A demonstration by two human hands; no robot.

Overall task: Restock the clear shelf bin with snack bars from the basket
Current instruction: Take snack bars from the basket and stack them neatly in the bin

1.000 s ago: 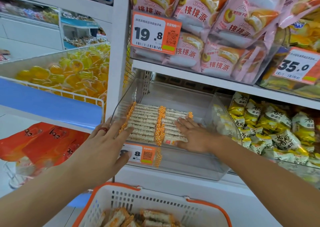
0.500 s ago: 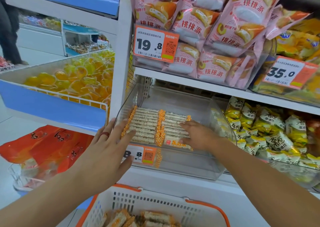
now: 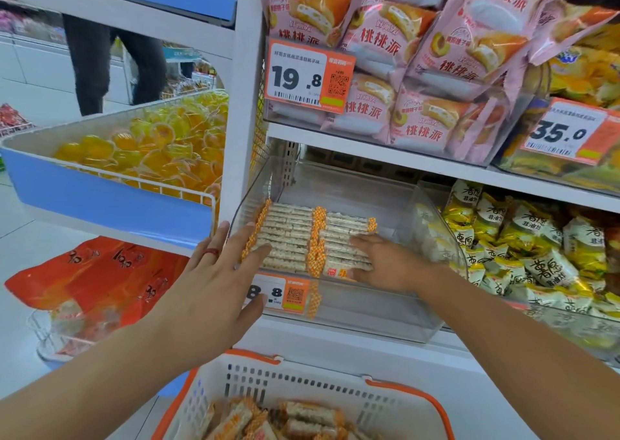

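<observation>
The clear shelf bin (image 3: 369,318) sits on the middle shelf and holds two neat rows of snack bars (image 3: 288,235) with orange-checked wrapper ends. My right hand (image 3: 385,261) lies inside the bin, fingers flat on the right row of bars. My left hand (image 3: 214,282), with a red ring, is spread open against the bin's front left corner, fingertips reaching the left row's ends. Below, the white basket (image 3: 302,386) with an orange rim holds several more snack bars (image 3: 288,419).
Pink cake packs (image 3: 419,70) fill the shelf above, behind a 19.8 price tag (image 3: 308,77). Yellow-green snack bags (image 3: 523,251) lie in the bin to the right. A blue tray of yellow jelly cups (image 3: 151,151) is at left, orange bags (image 3: 100,278) below it. A person's legs (image 3: 100,60) stand behind.
Both hands stay at the bin; the right hand has shifted slightly along the right row. The view has tilted, bringing a person's legs into sight at upper left.
</observation>
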